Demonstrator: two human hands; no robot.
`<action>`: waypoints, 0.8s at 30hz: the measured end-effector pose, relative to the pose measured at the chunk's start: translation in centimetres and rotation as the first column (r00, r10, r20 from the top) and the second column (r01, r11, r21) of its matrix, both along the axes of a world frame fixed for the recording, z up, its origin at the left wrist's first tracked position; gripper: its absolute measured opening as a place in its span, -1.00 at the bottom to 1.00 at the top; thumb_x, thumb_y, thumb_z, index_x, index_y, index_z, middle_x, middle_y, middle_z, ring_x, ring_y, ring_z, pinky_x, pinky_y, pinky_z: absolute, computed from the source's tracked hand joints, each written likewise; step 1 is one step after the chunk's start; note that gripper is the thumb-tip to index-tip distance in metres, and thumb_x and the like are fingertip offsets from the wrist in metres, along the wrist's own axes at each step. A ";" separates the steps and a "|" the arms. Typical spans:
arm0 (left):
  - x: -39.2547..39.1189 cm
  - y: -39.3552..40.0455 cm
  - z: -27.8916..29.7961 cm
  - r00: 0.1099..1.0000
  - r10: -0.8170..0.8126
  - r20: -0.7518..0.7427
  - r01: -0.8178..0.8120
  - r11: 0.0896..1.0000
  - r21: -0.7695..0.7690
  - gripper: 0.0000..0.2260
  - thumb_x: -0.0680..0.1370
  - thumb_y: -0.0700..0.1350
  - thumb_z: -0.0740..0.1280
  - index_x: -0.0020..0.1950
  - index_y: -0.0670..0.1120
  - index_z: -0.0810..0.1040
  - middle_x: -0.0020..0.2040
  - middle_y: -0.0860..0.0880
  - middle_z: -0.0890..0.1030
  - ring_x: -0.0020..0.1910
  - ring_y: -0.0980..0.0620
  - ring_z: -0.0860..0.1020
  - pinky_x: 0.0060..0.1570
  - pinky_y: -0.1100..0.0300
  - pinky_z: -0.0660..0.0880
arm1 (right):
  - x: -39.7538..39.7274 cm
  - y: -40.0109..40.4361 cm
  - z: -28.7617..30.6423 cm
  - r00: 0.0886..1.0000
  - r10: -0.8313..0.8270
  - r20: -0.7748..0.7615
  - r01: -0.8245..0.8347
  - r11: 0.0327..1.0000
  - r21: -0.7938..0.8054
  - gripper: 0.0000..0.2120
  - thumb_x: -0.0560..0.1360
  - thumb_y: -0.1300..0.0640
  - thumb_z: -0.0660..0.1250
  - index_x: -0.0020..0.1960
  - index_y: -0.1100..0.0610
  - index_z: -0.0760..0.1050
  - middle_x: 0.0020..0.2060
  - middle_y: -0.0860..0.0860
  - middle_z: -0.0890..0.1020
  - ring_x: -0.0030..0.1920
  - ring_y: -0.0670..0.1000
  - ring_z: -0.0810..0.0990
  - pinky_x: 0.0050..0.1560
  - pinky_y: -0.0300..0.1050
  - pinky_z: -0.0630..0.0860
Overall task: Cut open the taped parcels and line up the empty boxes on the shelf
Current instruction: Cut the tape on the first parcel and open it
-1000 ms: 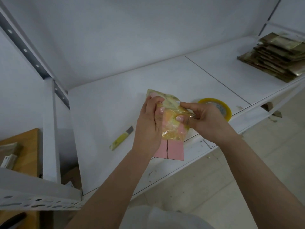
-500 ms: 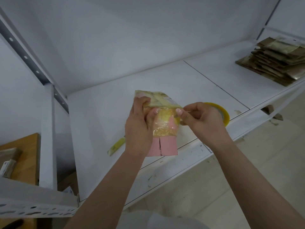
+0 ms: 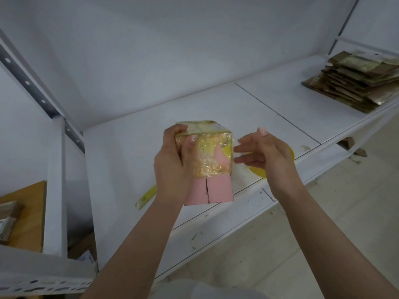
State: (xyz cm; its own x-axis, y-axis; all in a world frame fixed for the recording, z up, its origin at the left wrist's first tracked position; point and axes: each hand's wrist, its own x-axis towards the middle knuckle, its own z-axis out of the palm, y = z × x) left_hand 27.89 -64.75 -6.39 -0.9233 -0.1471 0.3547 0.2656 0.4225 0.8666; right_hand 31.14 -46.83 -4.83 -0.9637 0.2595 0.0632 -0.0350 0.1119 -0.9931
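Now keep your left hand [image 3: 172,160] gripping the taped parcel [image 3: 207,156] above the shelf [image 3: 121,152]; your right hand [image 3: 267,152] hangs open beside it, perhaps trailing tape. Fetch the cutter [image 3: 145,197] and slice the seam.

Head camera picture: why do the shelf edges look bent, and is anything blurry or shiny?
Head view: the wide-angle lens bows the shelf edges; the right hand looks slightly motion-blurred; the tape on the parcel shows soft glare; lighting is dim and even.
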 end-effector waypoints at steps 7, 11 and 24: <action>0.7 1.9 1.1 0.996 -0.084 -0.002 0.084 0.996 0.022 -0.62 0.57 0.19 0.12 0.23 -0.01 0.44 -0.29 0.11 0.55 -0.29 0.15 0.56 -0.35 0.25 0.47 | -0.6 -1.4 -1.1 0.986 0.117 -0.120 -0.097 0.982 0.161 -0.32 0.48 -0.49 -0.08 0.48 -0.22 0.26 0.12 0.13 0.63 0.16 0.05 0.62 0.18 0.15 0.56; 1.0 2.2 0.7 0.997 -0.081 -0.009 0.081 0.997 0.016 -0.60 0.56 0.19 0.11 0.25 -0.02 0.43 -0.29 0.09 0.57 -0.28 0.12 0.57 -0.32 0.13 0.52 | -1.0 -2.0 -1.1 0.978 0.037 -0.203 0.040 0.931 0.363 -0.41 0.55 -0.30 -0.06 0.40 0.01 0.35 -0.20 0.11 0.64 -0.20 0.03 0.63 -0.18 0.20 0.56; 1.3 2.0 -0.1 0.985 -0.149 -0.091 0.159 0.980 0.119 -0.79 0.64 0.06 0.14 0.13 0.06 0.53 -0.16 0.15 0.61 -0.24 0.26 0.54 -0.29 0.42 0.44 | -1.0 -2.2 -2.5 0.932 -0.075 -0.355 0.204 0.919 0.339 -0.56 0.61 -0.16 -0.01 0.19 0.08 0.49 -0.31 -0.04 0.55 -0.31 -0.13 0.51 -0.33 -0.01 0.48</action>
State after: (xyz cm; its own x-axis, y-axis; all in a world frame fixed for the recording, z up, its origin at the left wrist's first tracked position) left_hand 29.23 -62.73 -6.50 -0.9073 -0.0538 0.4169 0.3903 0.2603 0.8831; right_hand 30.14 -48.99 -7.31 -0.8260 0.2866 0.4854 -0.3087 0.4905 -0.8149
